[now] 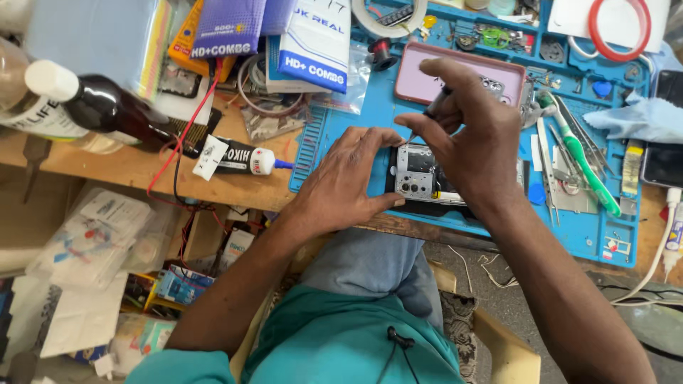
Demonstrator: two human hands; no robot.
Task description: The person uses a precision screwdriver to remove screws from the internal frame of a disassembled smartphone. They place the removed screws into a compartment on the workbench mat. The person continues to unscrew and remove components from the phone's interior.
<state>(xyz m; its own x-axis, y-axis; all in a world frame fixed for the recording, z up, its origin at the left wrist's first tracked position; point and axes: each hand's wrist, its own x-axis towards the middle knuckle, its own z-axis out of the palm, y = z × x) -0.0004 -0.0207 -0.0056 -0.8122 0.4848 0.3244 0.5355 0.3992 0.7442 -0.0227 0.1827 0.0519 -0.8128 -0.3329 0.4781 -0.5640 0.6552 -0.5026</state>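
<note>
Two bare hands at work over an opened smartphone with its back removed and silver-grey inner plates exposed, lying flat on a blue silicone repair mat near the front edge of a worn wooden bench. Left hand clamped on the phone's left end, fingers along the far edge and thumb along the near one, pinning it to the mat. Right hand pinched shut around a slim dark precision screwdriver, held steeply, tip down at the phone's upper left corner; exact contact point too small to tell.

Judging by the pose, a step of working a small fastener in the exposed interior. For the next move: tip kept square, light downward pressure, phone kept braced against sliding.

Just beyond the phone, a pink rectangular phone case. To the right, a green-handled tool among tweezers. To the left, off the mat, a black glue tube with white cap.
</note>
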